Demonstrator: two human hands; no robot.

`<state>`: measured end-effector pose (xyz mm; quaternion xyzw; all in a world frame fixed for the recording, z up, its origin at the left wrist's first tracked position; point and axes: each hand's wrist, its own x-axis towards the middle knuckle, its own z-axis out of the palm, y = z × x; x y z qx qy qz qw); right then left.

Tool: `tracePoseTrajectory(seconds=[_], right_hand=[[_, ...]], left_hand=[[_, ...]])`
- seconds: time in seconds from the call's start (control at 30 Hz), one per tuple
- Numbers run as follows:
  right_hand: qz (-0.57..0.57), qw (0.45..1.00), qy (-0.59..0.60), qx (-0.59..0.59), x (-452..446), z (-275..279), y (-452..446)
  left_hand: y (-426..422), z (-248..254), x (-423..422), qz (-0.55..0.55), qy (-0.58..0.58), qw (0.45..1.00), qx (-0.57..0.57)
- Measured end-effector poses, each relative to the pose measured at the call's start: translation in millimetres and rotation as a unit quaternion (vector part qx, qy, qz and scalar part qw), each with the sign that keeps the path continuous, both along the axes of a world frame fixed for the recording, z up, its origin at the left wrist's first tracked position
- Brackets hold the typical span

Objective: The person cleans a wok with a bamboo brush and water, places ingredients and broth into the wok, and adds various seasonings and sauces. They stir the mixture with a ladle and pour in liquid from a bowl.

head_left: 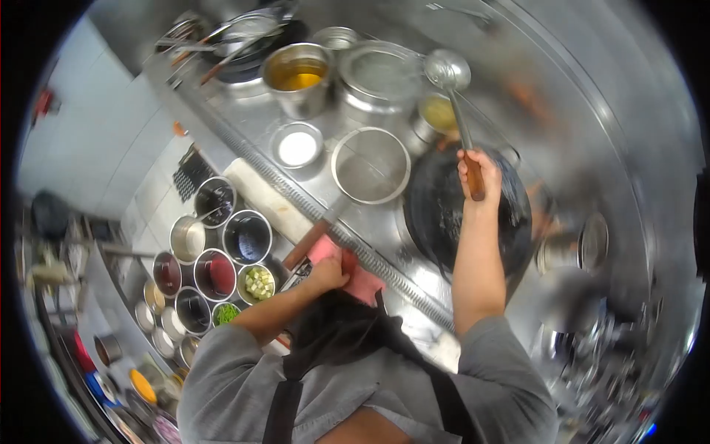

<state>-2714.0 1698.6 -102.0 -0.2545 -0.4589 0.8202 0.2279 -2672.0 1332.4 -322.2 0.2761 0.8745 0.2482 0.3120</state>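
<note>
My right hand [481, 172] is wrapped round the wooden handle of a steel ladle [448, 70], whose bowl points away from me, above and beyond a dark wok [429, 196]. My left hand [330, 272] is closed on a pink-red cloth [364, 284] close to my apron. Just beyond that hand lies a wooden handle [305, 246], which runs up to a round steel strainer [370, 166] on the counter. Whether my left fingers touch this handle I cannot tell.
Left of me stand several pots, among them one of cut vegetables [257, 283] and one of red sauce [216, 274]. At the back are a pot of orange liquid [297, 78], a bowl of white stuff [297, 148] and a large lidded pot [377, 74].
</note>
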Motion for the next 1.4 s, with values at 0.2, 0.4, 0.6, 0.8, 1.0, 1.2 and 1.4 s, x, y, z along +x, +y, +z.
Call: tracePoseTrajectory(seconds=[0.2,0.4,0.6,0.8,1.0,1.2,1.4], right_hand=[[-0.011,0.958,-0.171,0.228,176.0,33.5,31.1],[-0.079,0.727,-0.429,0.531,359.5,0.2,59.0],[-0.098,0.68,-0.455,0.566,534.0,-93.9,10.9],[-0.058,0.607,-0.546,0.574,611.9,-183.1,-28.2],[-0.132,0.594,-0.506,0.611,626.0,-233.0,-41.1],[-0.106,0.704,-0.516,0.477,561.6,-205.9,-60.6],[-0.097,0.829,-0.517,0.189,536.2,-154.8,-49.8]], left_hand=[[17.7,-3.8,13.2,0.016,0.088,0.996,0.021],[20.8,10.1,-0.9,0.158,-0.387,0.879,0.23],[67.3,99.0,45.4,0.227,-0.516,0.784,0.258],[158.0,123.0,88.8,0.196,-0.42,0.86,0.214],[227.9,114.1,108.4,0.198,-0.42,0.874,0.146],[246.0,75.8,115.7,0.27,-0.383,0.864,0.184],[227.8,66.1,74.3,0.281,-0.346,0.838,0.314]])
